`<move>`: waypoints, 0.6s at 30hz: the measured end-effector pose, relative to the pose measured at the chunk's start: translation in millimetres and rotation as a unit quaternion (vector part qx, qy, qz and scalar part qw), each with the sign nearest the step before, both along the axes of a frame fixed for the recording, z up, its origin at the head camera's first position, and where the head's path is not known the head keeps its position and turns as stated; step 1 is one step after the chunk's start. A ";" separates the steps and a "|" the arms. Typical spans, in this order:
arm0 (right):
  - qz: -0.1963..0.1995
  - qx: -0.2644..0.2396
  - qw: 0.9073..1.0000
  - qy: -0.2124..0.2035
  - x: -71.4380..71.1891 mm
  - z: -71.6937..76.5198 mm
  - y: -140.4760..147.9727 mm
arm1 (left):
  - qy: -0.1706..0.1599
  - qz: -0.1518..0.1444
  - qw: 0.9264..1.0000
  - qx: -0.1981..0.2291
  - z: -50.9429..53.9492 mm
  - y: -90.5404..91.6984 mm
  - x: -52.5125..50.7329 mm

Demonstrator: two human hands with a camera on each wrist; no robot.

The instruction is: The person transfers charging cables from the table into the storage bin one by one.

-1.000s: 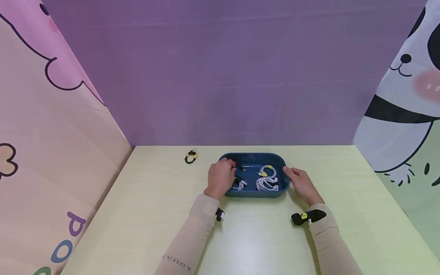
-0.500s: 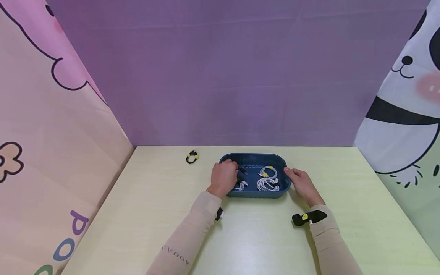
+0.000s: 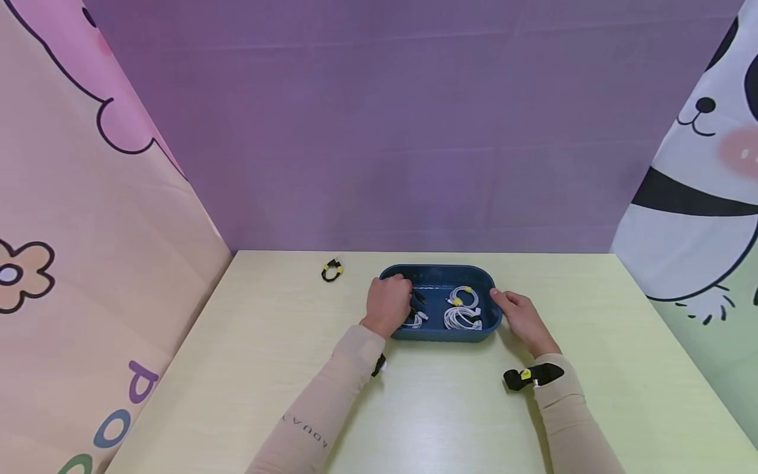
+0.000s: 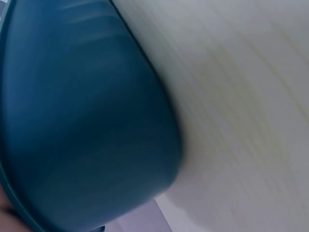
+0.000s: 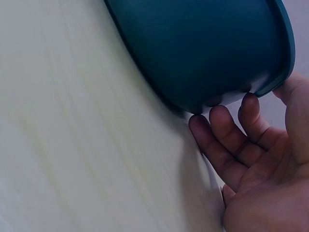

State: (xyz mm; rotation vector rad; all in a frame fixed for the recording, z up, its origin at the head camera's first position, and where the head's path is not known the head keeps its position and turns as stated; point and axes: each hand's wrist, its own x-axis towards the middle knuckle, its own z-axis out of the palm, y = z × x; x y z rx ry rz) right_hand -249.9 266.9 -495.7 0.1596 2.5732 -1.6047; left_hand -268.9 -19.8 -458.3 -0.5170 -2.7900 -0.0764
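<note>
A dark blue tray (image 3: 444,335) stands on the table. My left hand (image 3: 387,307) reaches over its left end, fingers bent down inside, at a black cable (image 3: 419,297) whose plug end shows beside them. The fingertips are hidden. With the thumb at the rim and fingers against the outer end wall, my right hand (image 3: 524,322) grips the tray's right end. Inside lie a white cable with yellow ties (image 3: 466,295), a coiled white cable (image 3: 460,318) and a partly covered white cable (image 3: 417,319). The left wrist view shows mostly the tray's outer wall (image 4: 87,111).
A black cable coil with yellow ties (image 3: 332,270) lies on the pale table (image 3: 438,408), left of and behind the tray. A purple backdrop (image 3: 367,131) rises at the far edge, with printed cloths on both sides.
My left hand has sunk slightly into the tray, and the black cable by its fingers sits a little lower. The right hand keeps its grip. The head view has shifted slightly.
</note>
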 end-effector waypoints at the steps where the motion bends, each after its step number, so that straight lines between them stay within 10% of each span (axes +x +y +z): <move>1: 0.001 0.001 1.000 -0.001 0.1 0.2 0.2 | -0.002 0.001 1.000 -0.004 -0.4 0.4 -0.6; 18: -0.002 -0.002 1.000 -0.001 0.6 -0.2 1.7 | -0.028 0.016 0.997 -0.066 -5.4 7.4 -3.6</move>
